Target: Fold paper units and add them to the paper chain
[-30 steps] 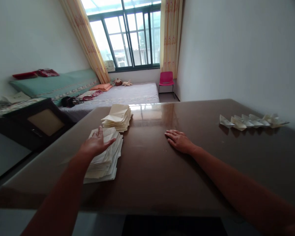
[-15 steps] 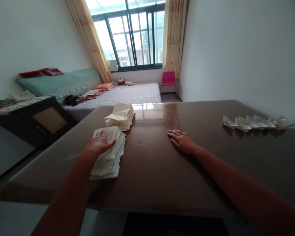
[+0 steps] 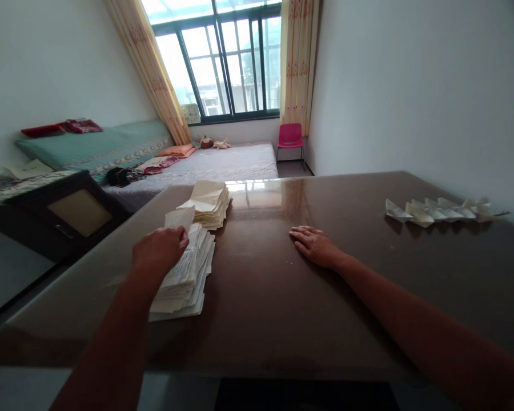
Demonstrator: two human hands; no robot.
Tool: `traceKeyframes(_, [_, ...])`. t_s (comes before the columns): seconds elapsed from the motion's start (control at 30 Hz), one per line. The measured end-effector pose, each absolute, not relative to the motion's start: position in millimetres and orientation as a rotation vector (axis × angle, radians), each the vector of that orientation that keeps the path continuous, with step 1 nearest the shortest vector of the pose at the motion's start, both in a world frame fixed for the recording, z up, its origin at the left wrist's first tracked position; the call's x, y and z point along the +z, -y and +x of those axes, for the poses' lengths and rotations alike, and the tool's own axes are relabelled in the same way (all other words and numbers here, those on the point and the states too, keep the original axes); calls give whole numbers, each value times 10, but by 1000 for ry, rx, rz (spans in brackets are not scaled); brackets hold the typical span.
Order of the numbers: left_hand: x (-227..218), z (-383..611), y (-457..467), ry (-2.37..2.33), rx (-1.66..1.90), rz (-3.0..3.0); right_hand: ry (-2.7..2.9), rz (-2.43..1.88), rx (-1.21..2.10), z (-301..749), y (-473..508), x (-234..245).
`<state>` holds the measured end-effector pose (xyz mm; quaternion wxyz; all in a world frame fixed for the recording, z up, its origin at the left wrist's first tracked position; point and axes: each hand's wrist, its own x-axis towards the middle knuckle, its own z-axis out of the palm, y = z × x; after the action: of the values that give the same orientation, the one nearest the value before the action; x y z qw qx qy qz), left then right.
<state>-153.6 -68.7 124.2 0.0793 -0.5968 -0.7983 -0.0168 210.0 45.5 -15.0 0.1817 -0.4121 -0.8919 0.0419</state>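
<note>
My left hand (image 3: 158,254) is closed on a sheet of paper (image 3: 179,218), lifting its far end off a thick stack of printed sheets (image 3: 187,279) at the left of a glossy brown table (image 3: 282,308). Just beyond that stack lies a second pile of folded paper pieces (image 3: 208,204). My right hand (image 3: 314,246) lies flat and open on the bare tabletop near the middle, palm down, holding nothing.
A row of several folded paper boats (image 3: 441,210) lies along the table's right side by the white wall. Beyond the table are a bed (image 3: 223,165), a pink chair (image 3: 290,138), a dark cabinet (image 3: 64,214) at left and a curtained window.
My left hand, flat on the stack before, has closed on the top sheet and raised its far end. My right hand has stayed put.
</note>
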Motion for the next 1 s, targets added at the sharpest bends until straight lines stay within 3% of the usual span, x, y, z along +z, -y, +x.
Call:
traceKeyframes(0.17, [1055,-439,635,1697,-264,-2289,2210,-1164,496,2209,-571,-106])
traceKeyframes(0.27, [761,106,548,1371,-154,-2551,1953,-1205,749,2334,-662,-116])
traceKeyframes(0.5, [323,219,295,1260,-110,-2649,1866,-981,1088,2554,-745,-108])
traceKeyframes(0.6, [200,44,192,1393,-262,-2641,2041,-873,1053,2571,-722,-57])
traceKeyframes(0.77, [120,-65,151,1520,-518,-2688,2289,-802,730,2551,-693,-6])
traceKeyframes(1.0, [172,-91,227,1539,-598,-2757,2429,-735,802,2581,-666,52])
